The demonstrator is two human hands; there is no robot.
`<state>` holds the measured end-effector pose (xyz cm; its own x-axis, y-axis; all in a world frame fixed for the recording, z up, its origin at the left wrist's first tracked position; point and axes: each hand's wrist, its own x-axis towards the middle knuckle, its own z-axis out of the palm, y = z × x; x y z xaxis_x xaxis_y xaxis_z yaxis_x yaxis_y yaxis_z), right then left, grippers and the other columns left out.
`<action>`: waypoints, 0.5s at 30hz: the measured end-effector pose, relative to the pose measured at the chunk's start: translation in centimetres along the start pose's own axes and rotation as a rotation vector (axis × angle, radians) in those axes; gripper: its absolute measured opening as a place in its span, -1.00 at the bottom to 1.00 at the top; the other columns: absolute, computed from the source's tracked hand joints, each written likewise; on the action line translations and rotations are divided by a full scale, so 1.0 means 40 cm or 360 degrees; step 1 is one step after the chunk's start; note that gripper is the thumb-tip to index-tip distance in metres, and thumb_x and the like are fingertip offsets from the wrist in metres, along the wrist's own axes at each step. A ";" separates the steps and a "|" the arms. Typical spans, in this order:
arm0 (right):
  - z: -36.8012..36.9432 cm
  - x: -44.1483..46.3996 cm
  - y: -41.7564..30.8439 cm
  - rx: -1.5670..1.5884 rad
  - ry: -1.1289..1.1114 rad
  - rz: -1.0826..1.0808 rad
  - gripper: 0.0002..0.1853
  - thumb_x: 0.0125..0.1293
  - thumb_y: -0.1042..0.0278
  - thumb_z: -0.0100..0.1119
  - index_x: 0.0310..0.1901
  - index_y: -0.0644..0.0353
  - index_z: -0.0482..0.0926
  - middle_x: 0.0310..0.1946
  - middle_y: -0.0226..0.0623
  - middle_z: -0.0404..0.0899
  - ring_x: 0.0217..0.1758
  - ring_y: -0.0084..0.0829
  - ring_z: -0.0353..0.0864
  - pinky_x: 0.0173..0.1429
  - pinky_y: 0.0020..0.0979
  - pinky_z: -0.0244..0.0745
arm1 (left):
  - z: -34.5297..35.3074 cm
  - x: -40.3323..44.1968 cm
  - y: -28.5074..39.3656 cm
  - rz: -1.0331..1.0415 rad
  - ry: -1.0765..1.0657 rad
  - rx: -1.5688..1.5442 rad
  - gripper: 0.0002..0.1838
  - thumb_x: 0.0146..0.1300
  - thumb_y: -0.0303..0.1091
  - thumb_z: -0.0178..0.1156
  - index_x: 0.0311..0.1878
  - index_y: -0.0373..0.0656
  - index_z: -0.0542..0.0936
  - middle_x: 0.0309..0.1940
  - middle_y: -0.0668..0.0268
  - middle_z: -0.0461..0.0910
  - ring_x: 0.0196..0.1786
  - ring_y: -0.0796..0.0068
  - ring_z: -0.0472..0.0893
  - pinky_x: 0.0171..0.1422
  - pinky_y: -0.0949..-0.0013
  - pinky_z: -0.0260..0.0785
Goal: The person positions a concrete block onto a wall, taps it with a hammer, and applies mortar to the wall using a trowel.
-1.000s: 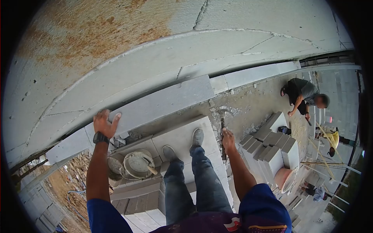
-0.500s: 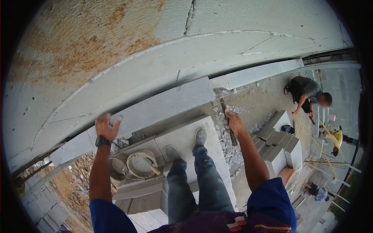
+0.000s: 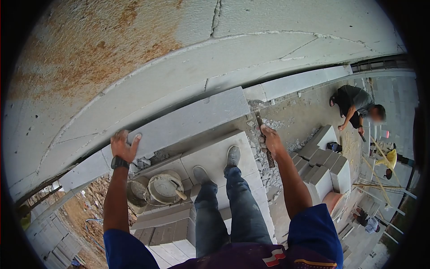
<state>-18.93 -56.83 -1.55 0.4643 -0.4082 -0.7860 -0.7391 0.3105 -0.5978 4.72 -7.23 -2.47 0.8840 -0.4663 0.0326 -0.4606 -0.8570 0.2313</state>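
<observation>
My left hand [image 3: 125,146] lies on the left part of a long pale block [image 3: 192,117], thumb spread away from the fingers. The block sits in a row along the foot of a large grey wall surface. My right hand [image 3: 272,141] is wrapped round the dark handle of what looks like a hammer [image 3: 270,160], just beyond the block's right end. The tool's head, near the joint with the neighbouring block [image 3: 291,84], is hard to make out. Both my feet stand on pale blocks [image 3: 215,157] below the row.
Two buckets, one with grey mortar and a handled tool [image 3: 166,187], stand left of my feet. Rubble [image 3: 264,152] lies right of them, beside stacked blocks [image 3: 320,163]. A string runs along the row. A crouching person [image 3: 356,103] works at far right; others are beyond.
The view has shifted slightly. My left hand stays on the block, and my right hand keeps its grip on the handle with hardly any movement.
</observation>
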 end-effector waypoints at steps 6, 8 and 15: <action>-0.030 0.054 0.041 -0.0159 -0.0015 -0.0228 -0.62 0.54 -0.11 0.07 -0.11 0.09 0.56 -0.52 -0.57 0.36 -0.57 -0.68 0.24 -0.54 -0.51 0.19 | 0.007 0.008 -0.003 0.0001 0.0033 0.0017 -0.51 0.29 0.03 0.30 -0.07 -0.30 0.64 -0.07 -0.11 0.65 0.05 -0.19 0.57 0.24 -0.09 0.33; -0.029 0.052 0.042 -0.0136 -0.0032 -0.0211 -0.62 0.54 -0.11 0.06 -0.10 0.07 0.55 -0.54 -0.56 0.36 -0.60 -0.68 0.23 -0.56 -0.50 0.18 | 0.015 0.010 -0.008 0.0051 0.0119 0.0037 -0.52 0.29 0.04 0.30 -0.10 -0.28 0.65 -0.12 -0.08 0.67 0.00 -0.17 0.60 0.19 -0.07 0.37; -0.029 0.049 0.035 -0.0080 -0.0082 -0.0154 -0.65 0.55 -0.11 0.05 -0.11 0.04 0.51 -0.57 -0.56 0.33 -0.65 -0.67 0.22 -0.62 -0.49 0.16 | 0.006 0.106 0.149 -0.0174 -0.0111 -0.0240 -0.49 0.30 0.15 0.28 -0.14 -0.20 0.70 -0.15 0.01 0.73 -0.07 -0.08 0.69 0.10 -0.02 0.48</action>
<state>-19.63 -58.20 -3.76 0.5581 -0.3892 -0.7329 -0.7126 0.2278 -0.6636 5.70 -14.35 -1.19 0.9181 -0.3907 -0.0670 -0.3402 -0.8633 0.3727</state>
